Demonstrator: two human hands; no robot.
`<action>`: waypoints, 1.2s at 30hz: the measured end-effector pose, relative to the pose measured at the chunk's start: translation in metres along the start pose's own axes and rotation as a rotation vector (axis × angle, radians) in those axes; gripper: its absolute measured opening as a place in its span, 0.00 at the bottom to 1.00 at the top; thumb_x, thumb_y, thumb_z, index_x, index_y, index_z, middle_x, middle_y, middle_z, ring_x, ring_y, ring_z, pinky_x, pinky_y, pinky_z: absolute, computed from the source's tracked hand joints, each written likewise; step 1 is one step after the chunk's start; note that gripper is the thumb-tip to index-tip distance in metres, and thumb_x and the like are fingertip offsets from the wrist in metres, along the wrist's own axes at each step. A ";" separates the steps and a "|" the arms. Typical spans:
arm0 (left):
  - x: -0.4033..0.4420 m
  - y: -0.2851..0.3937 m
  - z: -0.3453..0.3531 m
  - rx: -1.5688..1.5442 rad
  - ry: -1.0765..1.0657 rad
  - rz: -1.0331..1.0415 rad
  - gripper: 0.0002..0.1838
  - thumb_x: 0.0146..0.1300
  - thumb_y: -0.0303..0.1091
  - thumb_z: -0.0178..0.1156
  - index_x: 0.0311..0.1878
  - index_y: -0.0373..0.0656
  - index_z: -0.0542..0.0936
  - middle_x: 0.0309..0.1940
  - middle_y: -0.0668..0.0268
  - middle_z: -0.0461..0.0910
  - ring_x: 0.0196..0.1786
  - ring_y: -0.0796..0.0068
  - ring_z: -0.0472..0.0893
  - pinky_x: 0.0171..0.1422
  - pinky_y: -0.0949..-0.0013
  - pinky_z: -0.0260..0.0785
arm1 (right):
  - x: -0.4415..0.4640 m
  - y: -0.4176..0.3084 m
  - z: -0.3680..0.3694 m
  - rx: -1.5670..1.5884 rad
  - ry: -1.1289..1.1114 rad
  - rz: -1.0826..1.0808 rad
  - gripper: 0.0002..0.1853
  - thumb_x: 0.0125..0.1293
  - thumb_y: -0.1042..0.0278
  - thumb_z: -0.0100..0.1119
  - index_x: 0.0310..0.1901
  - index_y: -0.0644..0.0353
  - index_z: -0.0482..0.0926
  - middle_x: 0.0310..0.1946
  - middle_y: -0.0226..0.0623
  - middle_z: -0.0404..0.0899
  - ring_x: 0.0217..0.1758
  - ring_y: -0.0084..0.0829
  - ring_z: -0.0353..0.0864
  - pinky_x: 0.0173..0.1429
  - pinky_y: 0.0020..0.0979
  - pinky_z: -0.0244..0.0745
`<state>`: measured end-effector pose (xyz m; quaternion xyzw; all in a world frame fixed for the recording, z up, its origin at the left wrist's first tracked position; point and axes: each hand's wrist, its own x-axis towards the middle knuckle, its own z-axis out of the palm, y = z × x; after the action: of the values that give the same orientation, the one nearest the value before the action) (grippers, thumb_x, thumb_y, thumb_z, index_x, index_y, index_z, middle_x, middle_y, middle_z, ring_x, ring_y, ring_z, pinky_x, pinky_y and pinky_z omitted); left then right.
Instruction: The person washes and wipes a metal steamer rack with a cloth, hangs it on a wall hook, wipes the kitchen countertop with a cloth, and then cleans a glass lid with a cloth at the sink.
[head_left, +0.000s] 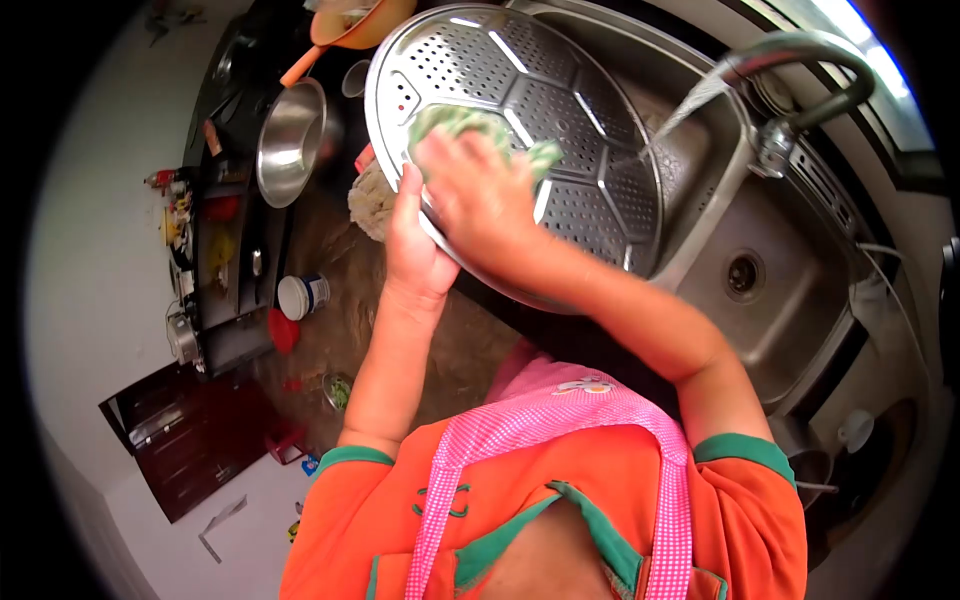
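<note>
A large round perforated metal steamer tray (560, 125) is tilted over the left basin of the sink. My left hand (418, 240) grips its near rim, thumb on the upper face and the other fingers hidden beneath. Pressed against the perforated face is a green and white cloth (465, 122), under my right hand (478, 185). That hand is blurred, but its fingers lie over the cloth. Water runs from the faucet (775, 145) in a stream (690, 100) beside the tray's right edge.
The right sink basin (770, 290) has a drain. At the upper left are a metal bowl (292, 145) and an orange pan (350, 25). A white bucket (302, 297) stands on the floor, near a red cabinet (190, 430).
</note>
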<state>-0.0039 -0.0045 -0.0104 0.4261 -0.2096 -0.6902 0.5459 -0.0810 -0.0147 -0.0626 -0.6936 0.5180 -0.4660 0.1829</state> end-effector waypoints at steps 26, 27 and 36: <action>-0.002 -0.009 -0.006 0.010 0.087 0.063 0.29 0.69 0.47 0.42 0.64 0.35 0.59 0.62 0.55 0.65 0.62 0.58 0.67 0.65 0.57 0.60 | -0.015 0.262 -0.052 1.028 -0.010 1.001 0.15 0.69 0.59 0.42 0.41 0.60 0.76 0.30 0.40 0.80 0.32 0.38 0.80 0.34 0.36 0.75; -0.003 -0.008 -0.001 0.020 0.087 0.060 0.29 0.69 0.47 0.42 0.65 0.35 0.58 0.62 0.55 0.65 0.62 0.58 0.67 0.65 0.57 0.60 | -0.009 0.255 -0.061 1.092 -0.014 1.042 0.15 0.69 0.59 0.43 0.42 0.60 0.75 0.30 0.38 0.79 0.32 0.35 0.79 0.33 0.33 0.74; -0.001 -0.009 -0.003 -0.017 0.124 0.075 0.29 0.69 0.48 0.41 0.64 0.37 0.59 0.62 0.56 0.65 0.61 0.59 0.68 0.65 0.58 0.60 | -0.013 0.227 -0.035 0.586 -0.201 0.674 0.15 0.68 0.59 0.42 0.40 0.62 0.74 0.33 0.38 0.76 0.33 0.29 0.74 0.37 0.31 0.71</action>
<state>-0.0064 0.0001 -0.0189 0.4554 -0.1855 -0.6432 0.5870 -0.2350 -0.0848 -0.2181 -0.4473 0.5408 -0.4379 0.5619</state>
